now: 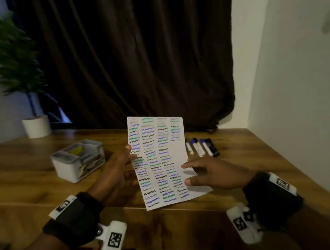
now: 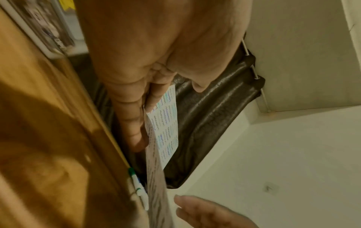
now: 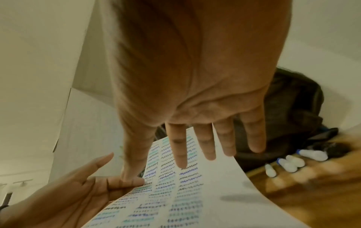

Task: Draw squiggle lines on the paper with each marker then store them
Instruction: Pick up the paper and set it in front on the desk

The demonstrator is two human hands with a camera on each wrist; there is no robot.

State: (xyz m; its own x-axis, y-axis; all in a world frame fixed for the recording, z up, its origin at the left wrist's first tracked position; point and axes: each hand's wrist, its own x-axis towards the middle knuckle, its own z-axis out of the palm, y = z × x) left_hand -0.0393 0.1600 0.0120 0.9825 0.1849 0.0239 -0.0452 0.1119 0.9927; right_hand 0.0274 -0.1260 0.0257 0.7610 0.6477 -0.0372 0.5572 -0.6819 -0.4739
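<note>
The white paper [image 1: 158, 160], covered in rows of black, blue and green squiggles, is lifted off the wooden table [image 1: 259, 157] and stands almost upright. My left hand [image 1: 122, 164] pinches its left edge, thumb on the front and fingers [image 2: 134, 117] behind the paper [image 2: 168, 123]. My right hand [image 1: 207, 172] is open, its straight spread fingers [image 3: 203, 143] at the lower right part of the paper [image 3: 195, 192]. Several capped markers [image 1: 202, 146] lie side by side on the table just right of the sheet; the same markers [image 3: 289, 163] show in the right wrist view.
A grey compartment organiser box [image 1: 77, 161] sits on the table to the left of my left hand. A potted plant [image 1: 36, 126] stands at the back left corner. A dark curtain [image 1: 137, 59] hangs behind the table, and a white wall [image 1: 294, 97] borders it on the right.
</note>
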